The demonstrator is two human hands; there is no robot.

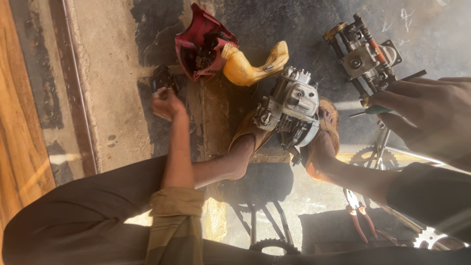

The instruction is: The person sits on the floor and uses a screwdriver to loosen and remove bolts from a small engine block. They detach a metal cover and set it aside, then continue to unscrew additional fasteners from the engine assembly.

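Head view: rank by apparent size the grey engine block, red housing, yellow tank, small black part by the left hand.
1. Grey engine block, held between the feet.
2-3. Red housing and yellow tank look about alike; not ranked.
4. Small black part, touching the left hand.

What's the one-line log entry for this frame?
left hand: closed by small black part | right hand: holding green-handled tool | engine: held between feet

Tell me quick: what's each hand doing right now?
Left hand: closed in a fist beside a small black part on the floor; whether it holds anything cannot be told.
Right hand: closed on a green-handled screwdriver.
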